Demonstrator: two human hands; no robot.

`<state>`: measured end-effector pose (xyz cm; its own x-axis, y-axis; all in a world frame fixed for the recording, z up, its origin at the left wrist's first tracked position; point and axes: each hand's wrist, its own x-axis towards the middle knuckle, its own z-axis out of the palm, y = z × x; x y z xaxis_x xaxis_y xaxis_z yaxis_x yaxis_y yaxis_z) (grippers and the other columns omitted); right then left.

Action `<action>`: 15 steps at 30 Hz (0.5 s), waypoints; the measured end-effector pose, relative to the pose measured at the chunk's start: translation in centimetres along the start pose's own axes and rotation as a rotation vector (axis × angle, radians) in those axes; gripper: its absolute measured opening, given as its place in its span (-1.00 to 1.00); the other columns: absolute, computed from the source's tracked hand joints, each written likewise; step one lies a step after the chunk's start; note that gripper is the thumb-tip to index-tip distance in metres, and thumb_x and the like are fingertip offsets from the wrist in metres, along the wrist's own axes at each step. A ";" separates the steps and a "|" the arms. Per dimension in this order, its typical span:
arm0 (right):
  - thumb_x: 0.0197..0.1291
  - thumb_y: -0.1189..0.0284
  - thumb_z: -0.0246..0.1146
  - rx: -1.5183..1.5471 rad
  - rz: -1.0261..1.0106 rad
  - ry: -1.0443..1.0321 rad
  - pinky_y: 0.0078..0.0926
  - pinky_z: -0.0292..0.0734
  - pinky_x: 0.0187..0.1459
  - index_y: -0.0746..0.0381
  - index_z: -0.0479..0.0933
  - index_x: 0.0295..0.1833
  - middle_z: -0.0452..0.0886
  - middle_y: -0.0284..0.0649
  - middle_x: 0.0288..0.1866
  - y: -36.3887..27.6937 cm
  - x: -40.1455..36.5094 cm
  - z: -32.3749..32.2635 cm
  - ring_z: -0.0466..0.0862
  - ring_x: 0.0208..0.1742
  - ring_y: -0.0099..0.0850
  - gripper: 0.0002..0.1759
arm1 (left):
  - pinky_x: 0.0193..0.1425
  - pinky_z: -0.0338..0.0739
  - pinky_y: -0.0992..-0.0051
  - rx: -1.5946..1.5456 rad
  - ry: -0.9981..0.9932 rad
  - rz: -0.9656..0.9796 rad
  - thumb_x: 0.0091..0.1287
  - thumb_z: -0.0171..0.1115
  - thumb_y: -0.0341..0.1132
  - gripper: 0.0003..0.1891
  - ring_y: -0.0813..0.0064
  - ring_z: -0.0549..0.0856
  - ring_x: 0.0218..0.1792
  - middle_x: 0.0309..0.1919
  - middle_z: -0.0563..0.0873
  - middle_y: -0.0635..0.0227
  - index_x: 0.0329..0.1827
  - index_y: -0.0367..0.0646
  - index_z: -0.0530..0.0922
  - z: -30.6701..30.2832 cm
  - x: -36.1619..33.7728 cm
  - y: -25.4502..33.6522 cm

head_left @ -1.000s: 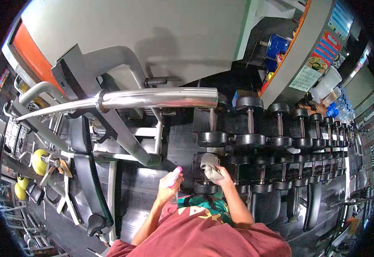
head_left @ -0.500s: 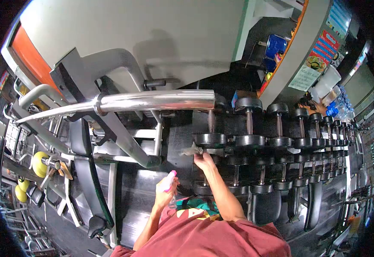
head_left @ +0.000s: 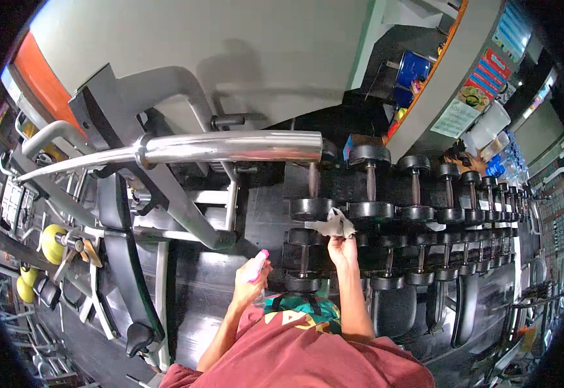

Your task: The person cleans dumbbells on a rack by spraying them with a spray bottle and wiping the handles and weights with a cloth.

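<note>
My left hand [head_left: 250, 284] is closed around a spray bottle [head_left: 256, 266] with a pink and white head, low in front of my shirt. My right hand [head_left: 342, 249] pinches a pale grey cloth [head_left: 335, 226] at the dumbbell rack. The cloth hangs between the upper row and the lower row, beside the black head of an upper dumbbell [head_left: 312, 207]. Below and left of the cloth lies a lower-row dumbbell [head_left: 304, 260]. Whether the cloth touches a dumbbell is not clear.
A thick chrome bar [head_left: 230, 146] crosses left of the rack, on a grey metal frame [head_left: 185, 207]. A black padded bench [head_left: 127, 271] stands at left. More dumbbells [head_left: 416, 187] extend to the right. A counter [head_left: 434, 97] with posters stands behind, at upper right.
My right hand has moved right with the cloth, from the left end of the rack to between the first two upper dumbbells. My left hand still holds the bottle. The view has shifted slightly.
</note>
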<state>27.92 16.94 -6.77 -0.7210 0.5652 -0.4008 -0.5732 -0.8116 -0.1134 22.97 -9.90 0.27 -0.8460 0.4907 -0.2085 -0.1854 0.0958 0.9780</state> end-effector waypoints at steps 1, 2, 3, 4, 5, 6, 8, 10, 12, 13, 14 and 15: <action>0.29 0.45 0.06 -0.080 -0.159 0.114 -0.36 0.55 0.11 0.33 0.44 0.09 0.58 -0.09 0.04 0.4 -0.5 -0.3 0.59 0.07 -0.30 -0.70 | -0.56 0.45 0.64 -0.004 -0.005 0.025 0.25 0.16 -0.48 -0.83 0.69 0.55 -0.61 -0.41 0.66 0.35 -0.11 -0.27 0.55 -0.1 0.0 -0.4; 0.27 0.47 0.09 -0.193 -0.234 0.060 -0.39 0.49 0.10 0.29 0.41 0.16 0.56 -0.08 0.05 0.5 -1.1 -0.1 0.57 0.08 -0.38 -0.65 | -0.56 0.46 0.64 -0.008 -0.010 0.051 0.25 0.15 -0.49 -0.83 0.69 0.55 -0.61 -0.41 0.66 0.35 -0.10 -0.27 0.55 -0.2 -0.1 -0.7; 0.25 0.51 0.08 -0.516 -0.484 0.125 -0.39 0.45 0.11 0.31 0.39 0.17 0.55 -0.07 0.07 1.0 -1.7 0.8 0.55 0.10 -0.39 -0.63 | -0.56 0.46 0.64 -0.007 -0.009 0.051 0.25 0.15 -0.49 -0.83 0.69 0.55 -0.61 -0.41 0.66 0.35 -0.10 -0.27 0.55 -0.1 -0.2 -0.7; 0.23 0.55 0.08 -0.839 -0.732 0.189 -0.39 0.41 0.12 0.33 0.38 0.19 0.54 -0.06 0.08 1.7 -1.8 1.6 0.54 0.11 -0.40 -0.61 | -0.56 0.46 0.64 0.000 -0.004 0.047 0.25 0.16 -0.49 -0.82 0.69 0.55 -0.60 -0.41 0.66 0.35 -0.10 -0.27 0.55 0.0 -0.2 -0.7; 0.17 0.62 0.11 -1.028 -0.870 0.183 -0.37 0.38 0.13 0.41 0.35 0.18 0.53 -0.03 0.09 2.1 -1.8 1.6 0.53 0.11 -0.38 -0.58 | -0.56 0.46 0.64 0.008 0.000 0.042 0.25 0.16 -0.50 -0.82 0.69 0.55 -0.60 -0.41 0.67 0.35 -0.10 -0.27 0.56 0.0 -0.3 -0.6; 0.13 0.64 0.14 -1.379 -0.988 0.244 -0.30 0.35 0.17 0.40 0.38 0.16 0.51 0.03 0.12 2.3 -1.8 1.8 0.53 0.13 -0.18 -0.57 | -0.56 0.46 0.64 0.008 0.000 0.040 0.25 0.16 -0.50 -0.82 0.69 0.55 -0.60 -0.41 0.67 0.35 -0.10 -0.27 0.56 0.0 -0.3 -0.7; 0.10 0.64 0.16 -1.778 -0.812 0.147 -0.26 0.31 0.21 0.32 0.43 0.16 0.48 0.07 0.16 2.9 -0.2 0.5 0.49 0.17 -0.02 -0.55 | -0.55 0.46 0.64 0.014 -0.019 0.060 0.24 0.17 -0.50 -0.82 0.70 0.55 -0.60 -0.40 0.67 0.36 -0.10 -0.26 0.56 0.1 -0.2 -1.0; -0.09 0.75 0.17 -1.876 -1.172 -0.197 -0.20 0.26 0.29 0.12 0.47 0.20 0.49 -0.09 0.18 4.0 0.0 1.2 0.41 0.28 -0.11 -0.36 | -0.55 0.46 0.64 0.011 -0.041 0.034 0.24 0.17 -0.50 -0.83 0.70 0.55 -0.60 -0.40 0.67 0.36 -0.11 -0.26 0.56 0.3 -0.1 -0.8; -0.19 0.73 0.18 -2.083 -1.212 -0.403 -0.22 0.28 0.28 0.04 0.50 0.14 0.53 -0.24 0.11 3.8 0.4 2.1 0.40 0.27 -0.19 -0.33 | -0.55 0.46 0.65 0.010 -0.065 0.007 0.24 0.17 -0.50 -0.83 0.70 0.55 -0.60 -0.40 0.67 0.36 -0.11 -0.25 0.57 0.3 0.1 -0.7; -0.20 0.71 0.20 -2.138 -1.248 -0.530 -0.23 0.25 0.30 0.03 0.51 0.12 0.53 -0.28 0.10 4.0 0.5 2.8 0.40 0.26 -0.23 -0.35 | -0.55 0.46 0.64 0.004 -0.062 0.022 0.24 0.17 -0.50 -0.83 0.70 0.55 -0.60 -0.40 0.67 0.37 -0.12 -0.25 0.57 0.4 0.1 -0.7; -0.20 0.68 0.21 -2.191 -1.285 -0.660 -0.24 0.22 0.31 0.02 0.52 0.09 0.53 -0.31 0.09 4.4 0.6 3.6 0.40 0.26 -0.27 -0.38 | -0.55 0.46 0.64 -0.004 -0.063 0.037 0.24 0.17 -0.50 -0.84 0.70 0.55 -0.60 -0.40 0.67 0.37 -0.12 -0.25 0.57 0.6 0.1 -0.8; -0.16 0.62 0.21 -2.240 -1.267 -0.724 -0.21 0.17 0.33 -0.01 0.53 0.07 0.52 -0.32 0.08 5.0 1.1 3.9 0.38 0.26 -0.31 -0.43 | -0.55 0.46 0.64 -0.004 -0.071 0.040 0.24 0.17 -0.50 -0.84 0.70 0.55 -0.60 -0.40 0.67 0.37 -0.12 -0.25 0.57 0.8 0.3 -0.6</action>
<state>22.71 14.10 -4.20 -0.7783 0.2011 0.5948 0.0209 0.9551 -0.2955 23.27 -9.14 -0.37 -0.8150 0.5545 -0.1682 -0.1548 0.0713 0.9854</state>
